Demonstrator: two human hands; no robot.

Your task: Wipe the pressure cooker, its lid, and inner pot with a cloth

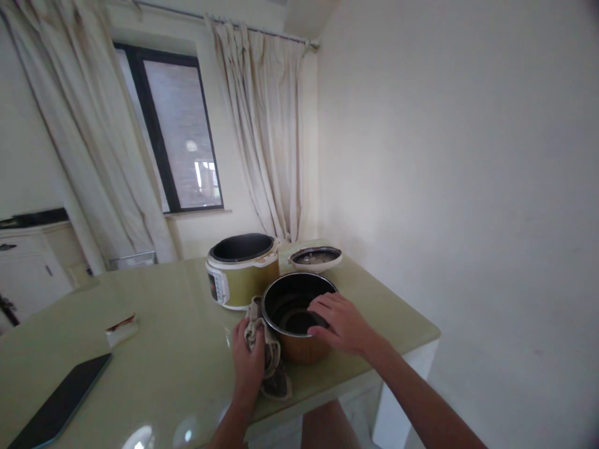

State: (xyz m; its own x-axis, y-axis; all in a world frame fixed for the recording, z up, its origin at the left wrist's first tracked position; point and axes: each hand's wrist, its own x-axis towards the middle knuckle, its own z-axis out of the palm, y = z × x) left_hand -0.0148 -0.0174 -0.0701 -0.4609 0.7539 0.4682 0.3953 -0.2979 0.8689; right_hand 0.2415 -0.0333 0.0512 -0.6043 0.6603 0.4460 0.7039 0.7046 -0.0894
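Clearly, left grip (249, 357) clamps cloth (272, 358) beside the pot (302, 349); right grip (344, 321), parted, overlaps its right side.

There are two hands (248, 362) (344, 321), one cloth (270, 352), one pot (304, 348), one cooker (250, 280), one lid (317, 256), one dark device (63, 399), two curtains (88, 125) (266, 118), one bench (168, 349).

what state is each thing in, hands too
Left hand: gripping the cloth
Cloth: crumpled, bunched
Right hand: over the pot's rim, grip unclear
Pot: upright, uncovered
Cooker: upright, open
Lid: detached, apparently inner side up
Dark tablet-like device: lying flat, screen dark
Curtains: drawn apart
Window: apparently shut
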